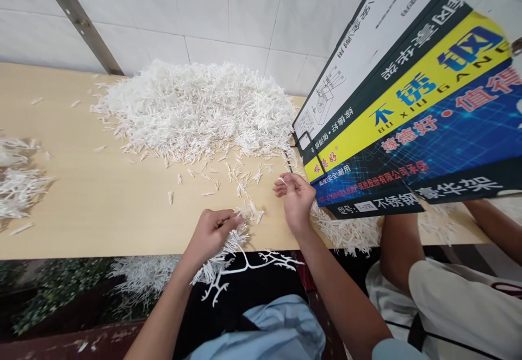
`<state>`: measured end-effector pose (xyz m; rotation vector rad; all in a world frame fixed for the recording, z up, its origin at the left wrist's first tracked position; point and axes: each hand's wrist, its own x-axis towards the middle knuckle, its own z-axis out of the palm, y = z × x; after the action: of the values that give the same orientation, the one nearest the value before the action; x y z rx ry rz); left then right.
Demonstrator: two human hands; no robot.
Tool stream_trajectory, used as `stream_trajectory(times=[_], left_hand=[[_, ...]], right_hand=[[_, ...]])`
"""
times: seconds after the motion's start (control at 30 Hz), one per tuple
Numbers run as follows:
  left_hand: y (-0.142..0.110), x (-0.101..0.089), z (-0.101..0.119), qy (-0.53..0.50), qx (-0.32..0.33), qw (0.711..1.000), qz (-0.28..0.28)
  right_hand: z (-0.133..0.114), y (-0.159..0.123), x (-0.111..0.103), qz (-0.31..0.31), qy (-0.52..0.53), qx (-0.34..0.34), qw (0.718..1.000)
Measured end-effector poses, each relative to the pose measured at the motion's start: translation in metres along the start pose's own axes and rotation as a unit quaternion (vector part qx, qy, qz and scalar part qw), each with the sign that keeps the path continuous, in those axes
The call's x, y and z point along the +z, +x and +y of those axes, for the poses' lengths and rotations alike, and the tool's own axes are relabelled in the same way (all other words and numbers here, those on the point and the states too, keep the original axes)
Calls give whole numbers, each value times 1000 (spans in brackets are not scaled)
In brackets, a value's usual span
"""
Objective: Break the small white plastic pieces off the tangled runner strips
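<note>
The branched stem (247, 264) looks like matt plastic, the counter (101, 202) like smooth wood, the printed panel (408, 123) like cardboard

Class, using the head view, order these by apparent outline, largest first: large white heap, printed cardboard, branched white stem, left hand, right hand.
1. Printed cardboard
2. Large white heap
3. Branched white stem, by its overall spread
4. Left hand and right hand: too alike to rank
</note>
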<state>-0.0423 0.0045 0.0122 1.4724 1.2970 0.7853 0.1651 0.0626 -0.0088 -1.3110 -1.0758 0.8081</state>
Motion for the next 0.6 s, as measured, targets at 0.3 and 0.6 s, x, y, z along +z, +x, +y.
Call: stream_trajectory(times=[0.3,0.6], left_hand=[[6,-1,1,-64,-27,998,-4],[7,2,6,-38,-13,999,17]], right_hand=[[-4,2,1,-129,-98,-91,983],[-25,-15,-4,-294,-158,-351,875]])
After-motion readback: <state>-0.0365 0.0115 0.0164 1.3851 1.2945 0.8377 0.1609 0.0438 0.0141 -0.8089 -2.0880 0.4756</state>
